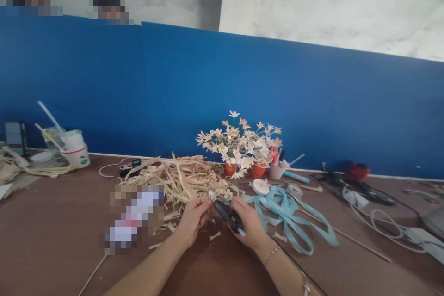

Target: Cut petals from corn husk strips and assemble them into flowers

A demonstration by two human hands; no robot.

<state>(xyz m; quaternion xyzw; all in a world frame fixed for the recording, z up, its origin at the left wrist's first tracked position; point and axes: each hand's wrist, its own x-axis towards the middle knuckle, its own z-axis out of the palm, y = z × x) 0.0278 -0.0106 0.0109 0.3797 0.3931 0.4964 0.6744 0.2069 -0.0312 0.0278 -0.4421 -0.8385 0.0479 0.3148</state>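
while the right hand (251, 225) grips it, a black tool (226, 214) is between the hands

its far end is near the left hand (194, 218), whose fingertips press together; what they pinch, i cannot tell. the tool is long, with a yellowish mark.

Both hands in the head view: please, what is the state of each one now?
Left hand: closed in a pinch; whether it holds something small cannot be told.
Right hand: closed, its grip around a black tool.
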